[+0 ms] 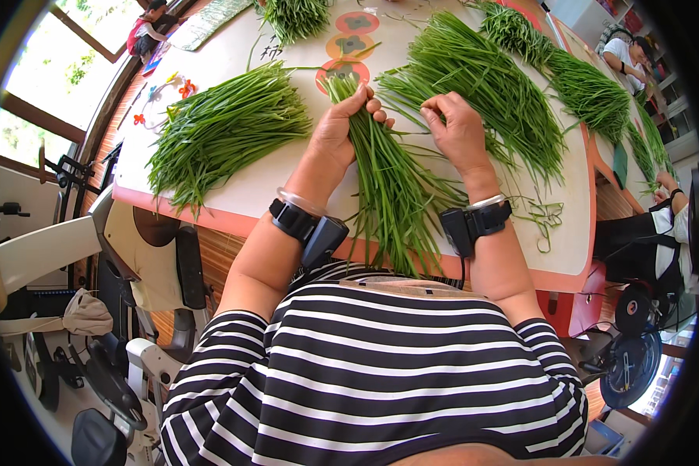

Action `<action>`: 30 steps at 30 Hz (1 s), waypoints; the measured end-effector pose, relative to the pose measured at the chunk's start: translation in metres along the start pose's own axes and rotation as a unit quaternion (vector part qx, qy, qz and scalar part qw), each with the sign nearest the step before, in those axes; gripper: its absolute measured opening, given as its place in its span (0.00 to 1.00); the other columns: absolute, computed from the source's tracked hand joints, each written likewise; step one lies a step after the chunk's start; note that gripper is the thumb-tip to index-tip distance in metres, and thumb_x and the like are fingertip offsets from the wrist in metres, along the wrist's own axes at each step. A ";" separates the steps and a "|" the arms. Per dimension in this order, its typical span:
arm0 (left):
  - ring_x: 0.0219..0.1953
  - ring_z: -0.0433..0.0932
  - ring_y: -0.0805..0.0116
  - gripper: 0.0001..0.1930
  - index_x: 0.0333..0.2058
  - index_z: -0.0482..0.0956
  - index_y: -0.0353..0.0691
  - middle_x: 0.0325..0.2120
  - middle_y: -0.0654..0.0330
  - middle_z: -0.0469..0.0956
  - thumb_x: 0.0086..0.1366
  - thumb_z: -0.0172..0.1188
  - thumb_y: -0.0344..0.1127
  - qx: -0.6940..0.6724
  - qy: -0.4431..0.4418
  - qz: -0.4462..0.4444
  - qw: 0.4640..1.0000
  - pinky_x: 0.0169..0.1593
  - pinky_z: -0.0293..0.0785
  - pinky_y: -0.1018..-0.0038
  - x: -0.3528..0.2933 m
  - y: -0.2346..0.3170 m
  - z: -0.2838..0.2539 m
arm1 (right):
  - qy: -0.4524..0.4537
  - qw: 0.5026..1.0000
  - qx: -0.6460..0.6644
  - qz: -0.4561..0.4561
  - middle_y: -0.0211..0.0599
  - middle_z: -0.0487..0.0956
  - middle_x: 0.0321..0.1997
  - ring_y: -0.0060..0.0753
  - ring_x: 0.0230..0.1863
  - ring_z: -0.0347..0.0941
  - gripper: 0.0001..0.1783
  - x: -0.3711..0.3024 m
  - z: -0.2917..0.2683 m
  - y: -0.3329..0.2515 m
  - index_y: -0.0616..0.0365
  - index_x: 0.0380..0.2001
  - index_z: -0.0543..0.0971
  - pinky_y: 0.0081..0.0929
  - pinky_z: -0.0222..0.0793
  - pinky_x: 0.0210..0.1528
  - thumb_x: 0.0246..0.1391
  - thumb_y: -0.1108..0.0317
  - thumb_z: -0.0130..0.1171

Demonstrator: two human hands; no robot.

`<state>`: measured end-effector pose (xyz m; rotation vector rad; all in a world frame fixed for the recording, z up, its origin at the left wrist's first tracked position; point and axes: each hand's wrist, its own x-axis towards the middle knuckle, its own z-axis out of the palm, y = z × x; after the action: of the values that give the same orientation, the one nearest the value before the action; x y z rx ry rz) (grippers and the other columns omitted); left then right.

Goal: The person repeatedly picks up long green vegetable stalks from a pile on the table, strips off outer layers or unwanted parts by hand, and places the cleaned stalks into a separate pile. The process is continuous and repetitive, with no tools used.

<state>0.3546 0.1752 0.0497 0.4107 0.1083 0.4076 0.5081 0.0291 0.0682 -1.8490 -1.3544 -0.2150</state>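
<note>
My left hand (340,128) is wrapped round one end of a bunch of garlic chives (387,186). Its long green leaves fan out toward me and hang over the table's near edge. To the right of the bunch, my right hand (458,133) is closed with thumb and fingertips together. Anything between those fingertips is too small to make out. A large heap of chives (485,89) lies just beyond and right of that hand. Another heap of chives (225,132) rests on the table to the left.
The pale table (318,190) has a pink-orange border. Loose strands (542,217) lie near its right corner. More chives (590,93) are spread along the far right, where other people (627,58) sit. Exercise machines (140,241) stand at the left.
</note>
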 end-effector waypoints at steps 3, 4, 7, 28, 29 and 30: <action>0.27 0.76 0.69 0.07 0.38 0.73 0.40 0.23 0.65 0.73 0.67 0.59 0.36 0.011 0.003 -0.031 0.999 0.41 0.78 0.64 -0.001 0.004 -0.003 | -0.053 0.996 -0.072 -0.001 0.37 0.76 0.32 0.42 0.32 0.74 0.06 -0.003 0.003 0.000 0.56 0.31 0.79 0.36 0.70 0.34 0.52 0.65 0.62; 0.27 0.76 0.69 0.07 0.38 0.73 0.40 0.23 0.65 0.73 0.67 0.59 0.35 0.028 0.020 -0.033 0.999 0.40 0.78 0.65 -0.001 0.004 -0.001 | -0.062 0.993 -0.104 -0.012 0.37 0.76 0.32 0.43 0.33 0.74 0.07 -0.004 0.004 0.001 0.56 0.30 0.79 0.36 0.70 0.35 0.52 0.65 0.63; 0.28 0.75 0.68 0.08 0.40 0.73 0.39 0.25 0.64 0.73 0.66 0.59 0.34 0.059 0.053 -0.045 0.996 0.41 0.77 0.67 -0.002 0.005 -0.001 | -0.067 0.990 -0.123 -0.009 0.37 0.75 0.32 0.44 0.36 0.74 0.08 -0.002 0.007 0.003 0.56 0.29 0.78 0.38 0.70 0.36 0.51 0.63 0.63; 0.24 0.77 0.66 0.12 0.33 0.74 0.37 0.23 0.59 0.75 0.60 0.68 0.35 0.118 0.132 0.020 0.984 0.31 0.79 0.67 -0.003 -0.005 0.012 | -0.010 0.988 0.088 -0.129 0.34 0.74 0.29 0.28 0.26 0.69 0.05 0.006 0.003 -0.035 0.63 0.29 0.76 0.23 0.67 0.29 0.51 0.77 0.63; 0.24 0.77 0.66 0.12 0.32 0.74 0.37 0.23 0.59 0.75 0.59 0.69 0.36 0.117 0.132 0.023 0.984 0.31 0.79 0.67 -0.003 -0.005 0.012 | -0.030 0.989 0.094 -0.107 0.34 0.74 0.29 0.28 0.26 0.69 0.05 0.007 0.001 -0.042 0.63 0.29 0.75 0.23 0.67 0.29 0.51 0.77 0.63; 0.24 0.77 0.66 0.12 0.31 0.74 0.38 0.23 0.59 0.75 0.59 0.69 0.36 0.117 0.132 0.024 0.984 0.31 0.79 0.67 -0.002 -0.006 0.013 | -0.048 0.990 0.100 -0.082 0.34 0.74 0.30 0.28 0.26 0.69 0.05 0.006 -0.002 -0.048 0.63 0.29 0.75 0.23 0.67 0.29 0.51 0.77 0.63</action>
<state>0.3568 0.1650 0.0590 0.5913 0.4082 0.4978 0.4703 0.0366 0.0970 -1.6003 -1.5389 -0.0711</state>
